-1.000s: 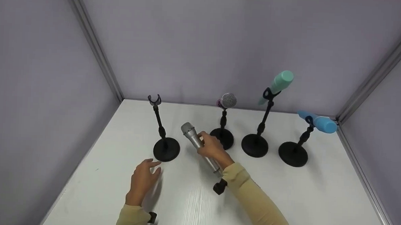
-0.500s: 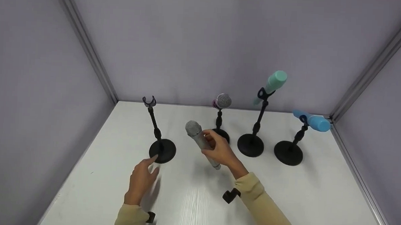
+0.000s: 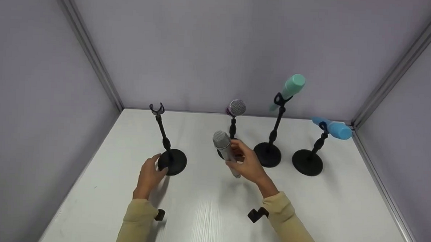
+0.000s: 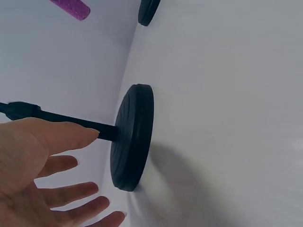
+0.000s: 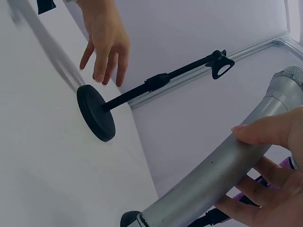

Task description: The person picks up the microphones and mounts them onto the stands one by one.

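Note:
My right hand grips a silver microphone by its body, grille end pointing up and left. In the right wrist view the thumb lies along one side of the microphone and the fingers curl behind it. My left hand is at the near left side of the black round base of an unoccupied microphone stand. Its fingers are spread and loosely bent beside the pole in the left wrist view, where the stand's base shows edge-on. The stand's clip faces upward.
Further right stand a short stand with a purple microphone with silver grille, a taller one with a mint-green microphone, and one with a blue microphone. Grey wall panels border the white table at the back and sides.
The silver microphone has been lifted off the table and carried rightward in my right hand. My left hand has moved forward to the empty stand's base. The view has shifted slightly.

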`<state>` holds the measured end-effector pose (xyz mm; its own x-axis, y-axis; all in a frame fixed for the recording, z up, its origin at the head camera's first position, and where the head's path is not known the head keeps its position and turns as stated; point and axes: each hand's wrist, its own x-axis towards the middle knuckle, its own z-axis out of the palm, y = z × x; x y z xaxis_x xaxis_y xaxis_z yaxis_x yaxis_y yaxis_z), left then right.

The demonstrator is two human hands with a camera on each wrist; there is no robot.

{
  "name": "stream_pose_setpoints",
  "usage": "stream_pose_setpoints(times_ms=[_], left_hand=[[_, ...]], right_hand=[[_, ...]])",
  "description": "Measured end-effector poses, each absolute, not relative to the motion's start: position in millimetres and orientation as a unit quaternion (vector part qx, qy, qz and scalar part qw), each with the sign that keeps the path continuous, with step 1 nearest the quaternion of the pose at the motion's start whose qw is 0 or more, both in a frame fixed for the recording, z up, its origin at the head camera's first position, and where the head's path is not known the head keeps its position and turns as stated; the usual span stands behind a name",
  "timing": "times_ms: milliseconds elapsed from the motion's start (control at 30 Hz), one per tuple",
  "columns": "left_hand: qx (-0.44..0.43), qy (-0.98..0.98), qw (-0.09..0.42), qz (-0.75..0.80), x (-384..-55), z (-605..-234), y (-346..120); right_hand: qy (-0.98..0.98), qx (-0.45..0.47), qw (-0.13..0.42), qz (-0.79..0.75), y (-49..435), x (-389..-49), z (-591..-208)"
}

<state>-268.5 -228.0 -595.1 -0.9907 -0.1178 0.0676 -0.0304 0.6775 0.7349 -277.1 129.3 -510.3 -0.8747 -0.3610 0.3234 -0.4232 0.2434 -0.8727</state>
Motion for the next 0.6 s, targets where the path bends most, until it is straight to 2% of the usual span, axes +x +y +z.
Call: stream_pose_setpoints(times_ms=[400,600], left_hand=[[0.041,-0.895,0.012,-0.444,-302.3,-600.5,-230.0],[0.048,-0.897,0.017,-0.438,-308.7,-601.0,-226.2]], right_hand=[[-0.776,0.230,0.011,0.587,147.5,-269.5,-513.0],[-0.779,0.234,0.017,0.581,152.9,-269.1,-515.6]])
